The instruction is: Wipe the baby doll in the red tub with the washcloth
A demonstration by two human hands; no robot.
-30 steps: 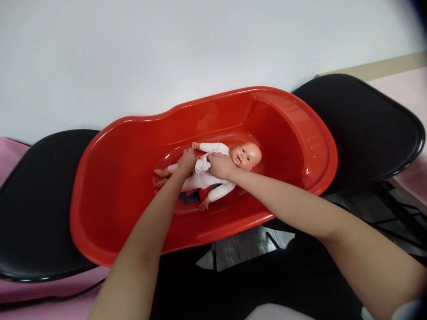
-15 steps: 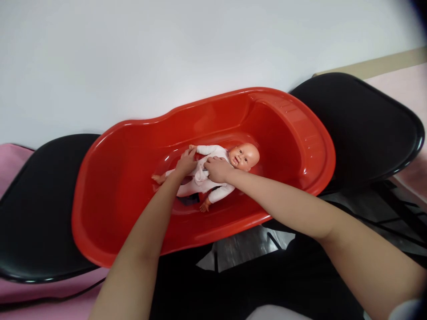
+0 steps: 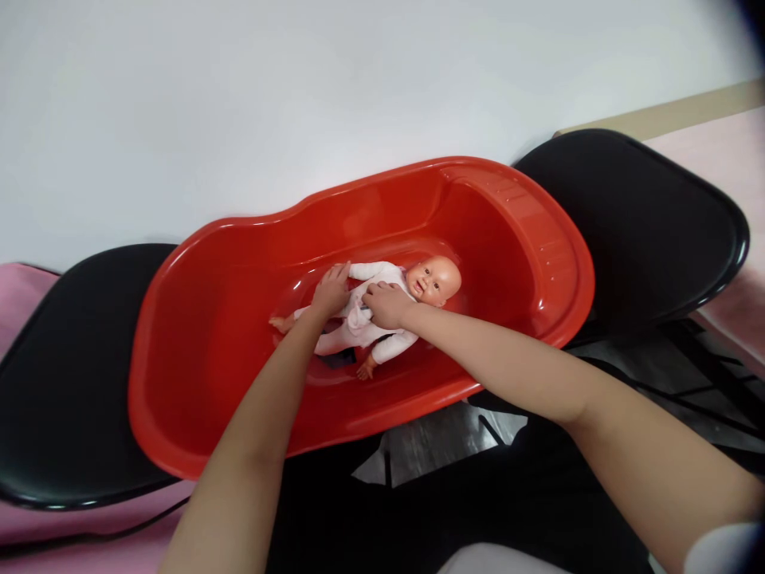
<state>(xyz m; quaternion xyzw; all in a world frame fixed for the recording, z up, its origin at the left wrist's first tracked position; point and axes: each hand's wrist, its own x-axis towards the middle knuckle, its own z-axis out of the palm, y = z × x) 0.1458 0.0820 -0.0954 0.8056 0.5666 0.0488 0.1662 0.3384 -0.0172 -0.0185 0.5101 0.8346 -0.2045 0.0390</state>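
Red plastic baby tub rests across black chair seats. On its floor lies the baby doll in a white cloth suit, long axis along the tub, head to the right. My left hand lies at the hips, grip wide. My right hand, nearer the head, curls on the chest; I cannot tell whether that grip pinches cloth.

Glossy red plastic tub, matt white cloth suit on the smooth plastic doll, shiny black chairs.

bunched clothing on doll flattened, legs straighter
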